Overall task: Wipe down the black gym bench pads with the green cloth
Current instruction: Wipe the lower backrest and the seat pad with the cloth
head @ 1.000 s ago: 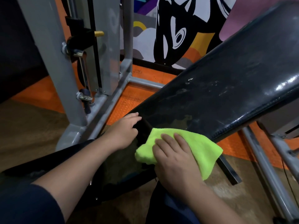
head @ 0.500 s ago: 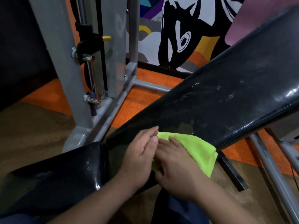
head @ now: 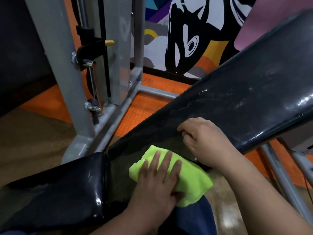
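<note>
Pressing flat, my left hand (head: 157,182) has its fingers straight on the green cloth (head: 191,180), which lies at the lower end of the inclined back pad (head: 237,99), close to the seam with the seat pad (head: 55,189). My right hand (head: 203,141) rests just above with fingers curled under, holding nothing I can see. Behind the 2 pads stands a grey frame (head: 55,65) on orange flooring (head: 140,112).
</note>
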`<state>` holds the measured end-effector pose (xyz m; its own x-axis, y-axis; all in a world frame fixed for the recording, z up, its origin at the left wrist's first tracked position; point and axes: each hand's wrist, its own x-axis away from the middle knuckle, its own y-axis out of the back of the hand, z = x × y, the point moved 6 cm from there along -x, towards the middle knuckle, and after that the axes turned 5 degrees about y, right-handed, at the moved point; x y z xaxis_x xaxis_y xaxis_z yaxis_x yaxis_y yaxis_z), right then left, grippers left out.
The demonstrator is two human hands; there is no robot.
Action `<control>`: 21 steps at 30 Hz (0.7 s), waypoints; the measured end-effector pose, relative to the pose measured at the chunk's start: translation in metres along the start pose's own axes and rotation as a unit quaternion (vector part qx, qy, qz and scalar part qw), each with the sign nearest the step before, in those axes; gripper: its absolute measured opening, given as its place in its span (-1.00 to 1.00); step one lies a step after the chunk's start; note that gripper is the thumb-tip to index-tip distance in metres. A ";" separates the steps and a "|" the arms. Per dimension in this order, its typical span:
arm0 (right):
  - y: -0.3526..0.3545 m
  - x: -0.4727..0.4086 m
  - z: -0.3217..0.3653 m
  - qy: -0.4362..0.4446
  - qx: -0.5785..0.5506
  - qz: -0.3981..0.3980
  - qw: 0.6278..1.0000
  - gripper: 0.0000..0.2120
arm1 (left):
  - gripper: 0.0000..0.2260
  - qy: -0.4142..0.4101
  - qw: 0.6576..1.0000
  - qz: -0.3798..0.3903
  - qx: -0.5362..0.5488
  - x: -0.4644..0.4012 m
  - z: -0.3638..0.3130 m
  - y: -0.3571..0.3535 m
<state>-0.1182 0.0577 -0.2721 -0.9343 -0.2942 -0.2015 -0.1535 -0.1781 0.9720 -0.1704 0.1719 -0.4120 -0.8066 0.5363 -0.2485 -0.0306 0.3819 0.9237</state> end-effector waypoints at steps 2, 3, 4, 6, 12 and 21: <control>-0.005 -0.003 -0.001 0.003 0.027 0.001 1.000 -0.71 | -0.23 0.036 0.999 -0.007 0.029 -0.006 0.003 0.005; -0.008 -0.004 0.000 0.003 0.041 0.004 0.999 -0.68 | -0.23 0.072 0.997 -0.001 0.035 -0.011 0.001 0.007; -0.011 -0.006 0.000 0.002 0.052 0.007 0.999 -0.65 | -0.22 0.094 0.995 -0.001 0.029 -0.014 -0.002 0.008; -0.014 -0.007 0.001 0.001 0.072 0.011 0.997 -0.61 | -0.23 0.062 0.998 -0.002 -0.017 -0.015 -0.005 0.003; -0.015 -0.007 -0.001 -0.005 0.091 0.016 0.996 -0.60 | -0.28 0.001 0.998 -0.037 -0.048 -0.007 0.003 -0.002; -0.015 -0.007 -0.003 -0.017 0.081 -0.011 0.997 -0.58 | -0.36 -0.039 0.998 -0.045 0.022 -0.005 0.008 0.003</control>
<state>-0.1082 0.0602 -0.2854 -0.9399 -0.2598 -0.2218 -0.2218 -0.0298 0.9746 -0.1615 0.1760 -0.4103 -0.7535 0.5542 -0.3537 -0.0741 0.4629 0.8833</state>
